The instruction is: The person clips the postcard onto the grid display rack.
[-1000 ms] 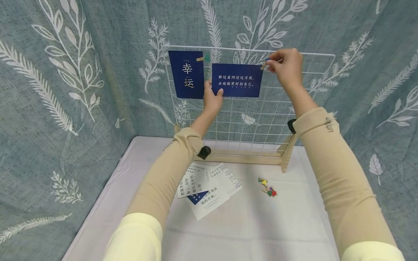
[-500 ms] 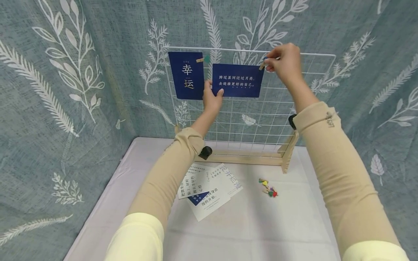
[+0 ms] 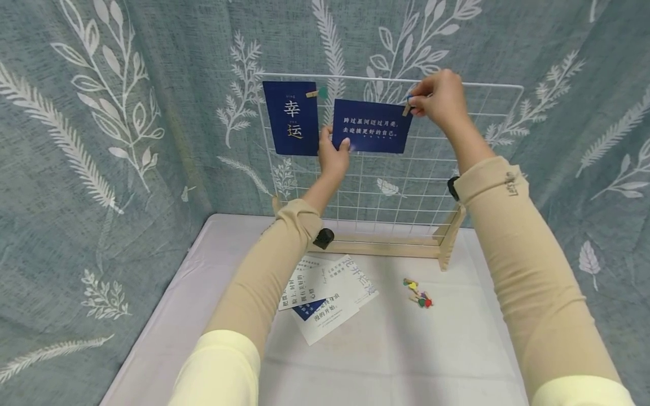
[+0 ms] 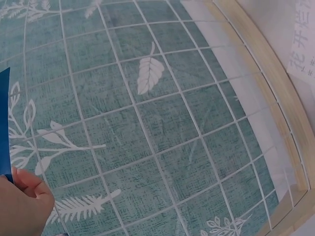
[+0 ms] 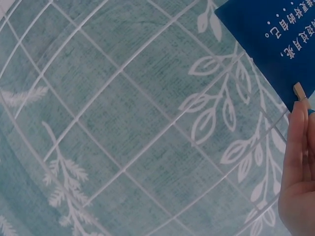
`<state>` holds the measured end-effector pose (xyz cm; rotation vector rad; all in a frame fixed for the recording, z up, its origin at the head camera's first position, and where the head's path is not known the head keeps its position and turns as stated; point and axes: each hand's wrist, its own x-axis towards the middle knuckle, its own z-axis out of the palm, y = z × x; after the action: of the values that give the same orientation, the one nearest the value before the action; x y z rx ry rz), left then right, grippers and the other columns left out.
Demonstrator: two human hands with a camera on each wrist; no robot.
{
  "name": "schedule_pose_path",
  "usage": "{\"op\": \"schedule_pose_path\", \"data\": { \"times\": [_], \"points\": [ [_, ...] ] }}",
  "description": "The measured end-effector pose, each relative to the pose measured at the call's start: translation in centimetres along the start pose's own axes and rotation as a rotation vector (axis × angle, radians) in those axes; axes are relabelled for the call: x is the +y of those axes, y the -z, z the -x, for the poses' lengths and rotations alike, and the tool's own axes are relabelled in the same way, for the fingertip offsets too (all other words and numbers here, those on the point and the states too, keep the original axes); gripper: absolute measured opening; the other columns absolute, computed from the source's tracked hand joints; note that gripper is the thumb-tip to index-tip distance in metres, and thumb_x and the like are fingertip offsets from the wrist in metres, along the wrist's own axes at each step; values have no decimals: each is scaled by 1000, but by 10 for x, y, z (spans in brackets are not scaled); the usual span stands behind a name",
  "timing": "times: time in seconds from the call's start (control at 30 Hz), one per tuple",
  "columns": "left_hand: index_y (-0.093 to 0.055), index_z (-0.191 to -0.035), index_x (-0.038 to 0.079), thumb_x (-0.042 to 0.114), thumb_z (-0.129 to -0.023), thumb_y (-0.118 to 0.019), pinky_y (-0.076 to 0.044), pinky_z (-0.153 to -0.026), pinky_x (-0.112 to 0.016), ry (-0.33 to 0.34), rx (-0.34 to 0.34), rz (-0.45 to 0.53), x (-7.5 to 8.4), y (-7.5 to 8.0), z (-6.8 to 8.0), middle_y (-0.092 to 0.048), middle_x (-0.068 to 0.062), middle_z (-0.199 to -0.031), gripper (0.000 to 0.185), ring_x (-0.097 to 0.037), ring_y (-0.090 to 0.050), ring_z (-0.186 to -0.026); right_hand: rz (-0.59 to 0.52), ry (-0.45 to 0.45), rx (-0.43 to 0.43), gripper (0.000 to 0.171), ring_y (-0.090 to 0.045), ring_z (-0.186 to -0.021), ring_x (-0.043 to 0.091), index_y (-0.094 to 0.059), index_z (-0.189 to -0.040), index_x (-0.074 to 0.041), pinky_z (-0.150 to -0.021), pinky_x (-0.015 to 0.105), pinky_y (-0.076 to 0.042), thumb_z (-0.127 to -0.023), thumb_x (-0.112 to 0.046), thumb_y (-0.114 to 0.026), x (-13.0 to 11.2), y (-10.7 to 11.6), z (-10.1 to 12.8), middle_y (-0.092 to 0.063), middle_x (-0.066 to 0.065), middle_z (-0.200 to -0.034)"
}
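A dark blue card (image 3: 373, 125) with white writing is held up against a white wire grid (image 3: 421, 152). My left hand (image 3: 333, 158) pinches its lower left corner, thumb in front; in the left wrist view that hand (image 4: 24, 206) shows at the lower left. At the card's upper right corner my right hand (image 3: 440, 100) pinches a small wooden clothespin (image 3: 407, 109) with a blue ornament. The right wrist view shows the clothespin (image 5: 299, 91) over the card's corner. To the left, another blue card (image 3: 290, 127) hangs by a clothespin (image 3: 312, 94) with a green ornament.
The grid stands in a wooden base (image 3: 381, 248) on a white-covered table (image 3: 386, 361). Several overlapping cards (image 3: 335, 316) lie in front of it. Several clothespins (image 3: 419, 294) with coloured ornaments lie to their right. A patterned blue-green curtain (image 3: 167, 113) surrounds the table.
The held card has shifted slightly right and tilted, its right side lower. My right hand has moved a little left and turned the clothespin more upright at the card's corner.
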<state>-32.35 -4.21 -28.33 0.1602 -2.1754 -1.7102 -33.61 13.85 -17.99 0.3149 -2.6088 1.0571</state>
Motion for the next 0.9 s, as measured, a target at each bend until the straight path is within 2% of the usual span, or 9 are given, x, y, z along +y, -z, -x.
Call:
{"op": "schedule_pose_path", "data": {
  "times": [0.2,0.37,0.6,0.73,0.9],
  "points": [
    [-43,-129,6,13,-96,-53,-50,-82,-37,1,6,24,1,1,0,-61,-19,-116,35,-30,-63,-99,25,-6,-11,27,-48,-44,-11,-63,-114,9,-56,11,-52,-92,-7,-58,-1,-1,0,-65,28,-111],
    [-43,-129,6,13,-96,-53,-51,-81,-36,4,-6,38,0,0,1,-61,-19,-114,35,-30,-64,-98,46,8,3,28,-47,-47,-10,-62,-117,7,-58,10,-51,-94,-8,-56,1,-4,2,-64,27,-114],
    [-46,-126,5,11,-95,-54,-50,-77,-35,10,4,50,1,2,4,-60,-19,-107,32,-27,-61,-90,56,71,82,26,-42,-48,-12,-65,-113,6,-56,7,-46,-92,-9,-58,2,-9,6,-65,24,-115],
    [-49,-122,4,10,-94,-55,-48,-77,-35,-7,17,15,1,4,4,-60,-18,-103,29,-23,-56,-83,45,93,122,24,-41,-47,-14,-66,-110,7,-54,5,-43,-91,-8,-60,2,-10,9,-66,24,-111],
    [-49,-122,3,9,-94,-56,-49,-82,-37,-25,10,-12,1,8,5,-60,-19,-110,29,-25,-57,-90,65,139,178,21,-42,-52,-12,-67,-106,6,-56,4,-43,-92,-6,-59,3,-12,12,-68,22,-106]
  ]
}}
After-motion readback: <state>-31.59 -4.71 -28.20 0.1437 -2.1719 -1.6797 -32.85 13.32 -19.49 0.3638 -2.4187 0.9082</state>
